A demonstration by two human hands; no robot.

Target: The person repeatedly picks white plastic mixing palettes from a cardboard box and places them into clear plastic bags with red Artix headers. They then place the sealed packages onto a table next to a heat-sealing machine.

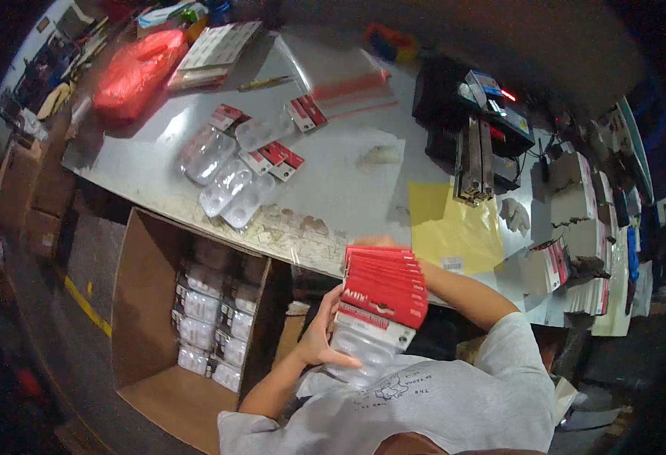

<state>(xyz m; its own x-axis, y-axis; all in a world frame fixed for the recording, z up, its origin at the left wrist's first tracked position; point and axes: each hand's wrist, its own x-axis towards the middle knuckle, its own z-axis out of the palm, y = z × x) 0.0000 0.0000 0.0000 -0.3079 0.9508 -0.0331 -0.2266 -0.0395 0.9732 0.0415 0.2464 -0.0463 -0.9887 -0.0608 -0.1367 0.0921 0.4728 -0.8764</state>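
Observation:
In front of my chest is a fanned stack of packaged plastic palettes (359, 356) with red header cards (386, 284). My left hand (321, 337) grips the stack from its left side, with the thumb across the lower packs. My right hand (378, 242) is at the far edge of the cards, blurred and mostly hidden behind them, so its fingers cannot be made out. On the table (340, 189), left of centre, lie several more palettes (238, 189), some overlapping, with red-and-white cards (280, 159) at their ends.
An open cardboard box (155, 364) at lower left holds rows of packed palettes (199, 307). A yellow sheet (443, 227) lies before a black machine (473, 102) with metal bars. Stacks of cards (575, 197) stand at right; a red plastic bag (139, 72) sits far left.

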